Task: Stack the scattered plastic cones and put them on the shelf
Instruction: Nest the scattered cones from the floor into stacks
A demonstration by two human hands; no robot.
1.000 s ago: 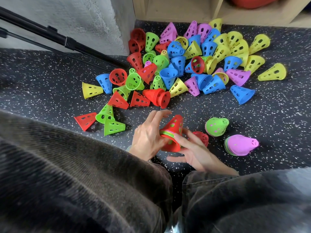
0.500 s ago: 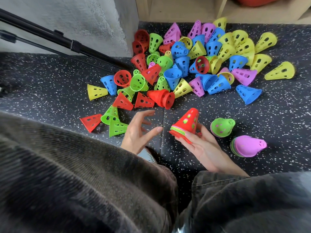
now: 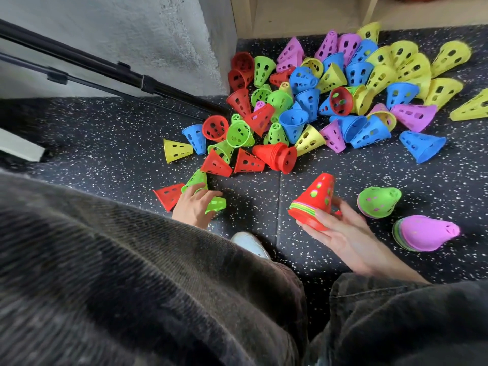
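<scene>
Many perforated plastic cones (image 3: 317, 107) in red, green, blue, yellow and purple lie scattered on the dark speckled floor (image 3: 105, 143). My right hand (image 3: 335, 231) holds a red-topped stack of cones (image 3: 315, 202) by its rim, tip up and tilted. My left hand (image 3: 194, 207) reaches left and grips a green cone (image 3: 216, 204) lying on the floor beside a red cone (image 3: 167, 195) and another green one (image 3: 196, 178). The wooden shelf (image 3: 303, 14) stands at the top, beyond the pile.
A green-topped stack (image 3: 379, 202) and a purple-topped stack (image 3: 425, 232) lie on their sides at the right. A stack of red cones (image 3: 278, 155) lies in the pile. Black tripod legs (image 3: 105, 72) cross the upper left by a grey wall. My knees fill the foreground.
My left hand has left the red-topped stack and moved left and down onto a green cone on the floor. My right hand now holds the stack alone, shifted slightly right.
</scene>
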